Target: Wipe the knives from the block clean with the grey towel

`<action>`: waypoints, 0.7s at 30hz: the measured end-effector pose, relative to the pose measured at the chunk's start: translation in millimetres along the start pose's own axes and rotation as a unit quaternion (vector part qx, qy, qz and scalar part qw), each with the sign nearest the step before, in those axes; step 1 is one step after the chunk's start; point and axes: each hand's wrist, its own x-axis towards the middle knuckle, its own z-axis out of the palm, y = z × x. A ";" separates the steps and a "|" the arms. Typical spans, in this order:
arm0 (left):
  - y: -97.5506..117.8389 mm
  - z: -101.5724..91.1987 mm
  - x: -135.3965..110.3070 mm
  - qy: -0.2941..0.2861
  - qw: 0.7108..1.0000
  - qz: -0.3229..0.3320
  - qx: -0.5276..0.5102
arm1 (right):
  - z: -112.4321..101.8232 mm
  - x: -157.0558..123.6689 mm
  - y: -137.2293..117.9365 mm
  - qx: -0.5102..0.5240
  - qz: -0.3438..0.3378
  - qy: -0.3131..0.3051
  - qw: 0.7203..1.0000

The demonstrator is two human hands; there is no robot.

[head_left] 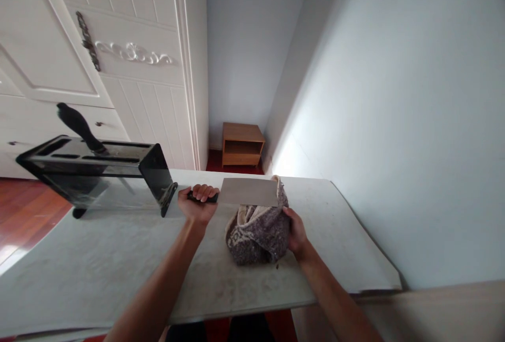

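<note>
A: Take the cloth (260, 239) as the clock's centre. What's furthest left?

B: Between nine and ten o'clock, a knife block (155, 176) with clear sides and black ends, standing on the tabletop (130, 268). A knife (78, 125) sits in its slotted top, the black handle leaning up and leftward.

A: And behind that?

B: Between ten and eleven, a white cabinet (145, 110) with raised scrollwork and dark metal pulls.

A: Now the hands.

B: The left hand (198, 206) comes first, at ten o'clock, its fingers curled tight round the black handle of a cleaver (248, 192).

A: Which way does the blade run?

B: From that hand toward three o'clock, broad side in view, reaching across the cloth's upper folds. I can't tell whether it touches them.

A: Anything further off?

B: Straight up at twelve, a small wooden cabinet (243, 130), low in the corner.

A: And the cloth itself?

B: Bunched up on the tabletop, purplish-grey with beige parts. A dark speck (277, 266) lies just beside it at five o'clock.

A: The right hand (296, 231)?

B: At three o'clock, pinching the cloth's right edge. The thumb shows on top; the other fingers are mostly hidden.

A: Last of all?

B: A pale wall (394, 121), around two o'clock.
</note>
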 end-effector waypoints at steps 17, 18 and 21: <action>-16.0 1.1 0.0 -0.069 0.903 -0.217 0.365 | -17.4 5.0 -25.3 -0.046 -0.134 0.096 0.985; -13.4 0.0 1.0 -0.077 0.887 -0.228 0.395 | -19.3 6.5 -25.2 -0.046 -0.137 0.099 0.985; -6.2 -2.4 2.4 -0.115 0.842 -0.258 0.459 | -24.1 10.5 -23.1 -0.045 -0.135 0.112 0.983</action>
